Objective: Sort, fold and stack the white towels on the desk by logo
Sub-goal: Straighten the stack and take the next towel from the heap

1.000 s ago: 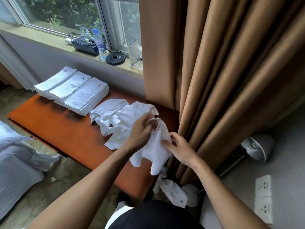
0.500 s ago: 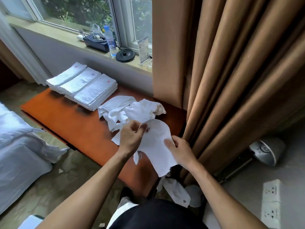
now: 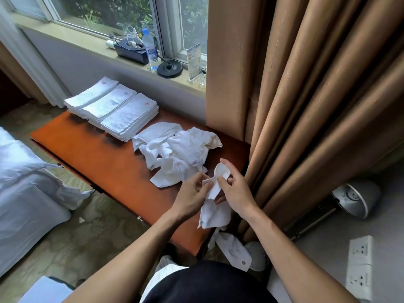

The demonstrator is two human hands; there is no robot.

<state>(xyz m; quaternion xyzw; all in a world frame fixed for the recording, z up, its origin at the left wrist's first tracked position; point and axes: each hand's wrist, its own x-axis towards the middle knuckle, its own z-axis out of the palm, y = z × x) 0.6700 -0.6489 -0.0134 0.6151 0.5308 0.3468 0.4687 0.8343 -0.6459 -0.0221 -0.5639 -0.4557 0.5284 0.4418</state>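
Your left hand (image 3: 192,193) and right hand (image 3: 237,193) pinch one towel (image 3: 215,212) at the bench (image 3: 105,154) edge; slacken those fingers and it may join the floor towel (image 3: 235,250).

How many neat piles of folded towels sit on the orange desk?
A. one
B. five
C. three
C: three folded piles lie side by side at the far end of the desk, next to the crumpled heap.
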